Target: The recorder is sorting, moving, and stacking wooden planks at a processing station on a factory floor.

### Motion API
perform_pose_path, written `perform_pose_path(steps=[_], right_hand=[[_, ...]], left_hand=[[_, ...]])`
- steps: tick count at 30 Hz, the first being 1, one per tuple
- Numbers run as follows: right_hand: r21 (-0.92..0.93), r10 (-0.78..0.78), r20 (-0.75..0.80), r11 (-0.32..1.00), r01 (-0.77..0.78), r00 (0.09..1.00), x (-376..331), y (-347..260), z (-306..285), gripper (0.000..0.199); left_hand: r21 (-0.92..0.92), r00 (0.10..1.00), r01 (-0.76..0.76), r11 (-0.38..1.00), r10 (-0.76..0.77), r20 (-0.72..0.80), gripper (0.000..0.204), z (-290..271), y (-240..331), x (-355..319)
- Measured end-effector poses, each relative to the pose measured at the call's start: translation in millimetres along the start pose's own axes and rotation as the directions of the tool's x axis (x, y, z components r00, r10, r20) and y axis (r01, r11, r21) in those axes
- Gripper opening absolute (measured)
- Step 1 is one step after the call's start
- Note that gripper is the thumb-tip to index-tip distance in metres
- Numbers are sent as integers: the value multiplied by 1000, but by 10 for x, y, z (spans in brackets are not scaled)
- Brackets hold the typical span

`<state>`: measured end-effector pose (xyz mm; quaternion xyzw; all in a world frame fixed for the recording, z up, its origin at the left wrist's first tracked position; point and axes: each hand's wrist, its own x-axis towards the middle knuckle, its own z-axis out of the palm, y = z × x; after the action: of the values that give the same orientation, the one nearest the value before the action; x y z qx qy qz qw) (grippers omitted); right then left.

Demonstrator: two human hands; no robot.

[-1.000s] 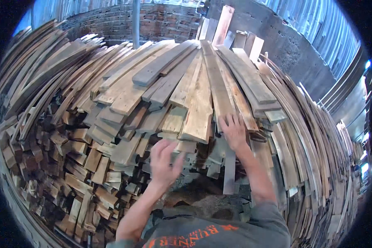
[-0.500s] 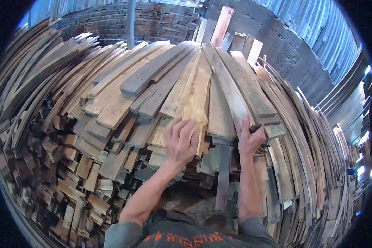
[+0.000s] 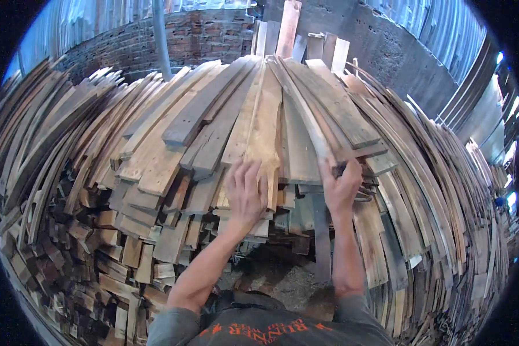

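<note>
My right hand [image 3: 342, 183] is closed around the near end of a long, narrow plank [image 3: 304, 115], which tilts up partly on its edge. A small dark patch shows beside its fingers; what it is I cannot make out. My left hand [image 3: 247, 187] lies with fingers stretched out over the near end of a pale yellow board [image 3: 262, 132] on top of the pile. Between the two hands lies a flat greyish board [image 3: 300, 155]. Right of the gripped plank is a wide, weathered board [image 3: 340, 109].
Stacked planks [image 3: 427, 190] fan out on the right, and rough offcut ends [image 3: 92, 248] jut out at lower left. Short boards [image 3: 287, 29] stand upright against the far wall. A metal post [image 3: 160, 40] rises behind the pile. One dark board [image 3: 322, 236] hangs down near my right forearm.
The plank in my right hand has rolled from lying flatter toward its edge. My left hand stays on the pale board. The whole view has shifted slightly.
</note>
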<state>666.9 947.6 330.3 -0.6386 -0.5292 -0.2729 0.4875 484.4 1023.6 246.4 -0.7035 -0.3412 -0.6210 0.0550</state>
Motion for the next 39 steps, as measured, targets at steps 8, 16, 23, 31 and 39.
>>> perform_pose_path(steps=[8, 16, 23, 31, 39], right_hand=[[-198, -306, 312, 905, 377, 899, -630, 24, -118, 58], [-159, -285, 195, 935, 317, 938, -218, -26, -62, 58], [-251, -126, 633, 900, 357, 764, -296, 101, 85, 69], [-358, 32, 428, 924, 137, 903, -637, 483, -186, 57], [-413, 53, 450, 897, 155, 891, -686, 521, -97, 57]], left_hand=[[-62, 998, 53, 997, -52, 27, 43, 265, -1, 130], [37, 964, 201, 979, -204, 172, 53, 772, -175, 201], [34, 965, 191, 981, -194, 175, 70, 289, -658, 327], [593, 815, 241, 768, -492, 306, 77, -396, -1982, 893], [606, 535, 406, 685, -715, 450, 90, -371, -2259, 1089]])
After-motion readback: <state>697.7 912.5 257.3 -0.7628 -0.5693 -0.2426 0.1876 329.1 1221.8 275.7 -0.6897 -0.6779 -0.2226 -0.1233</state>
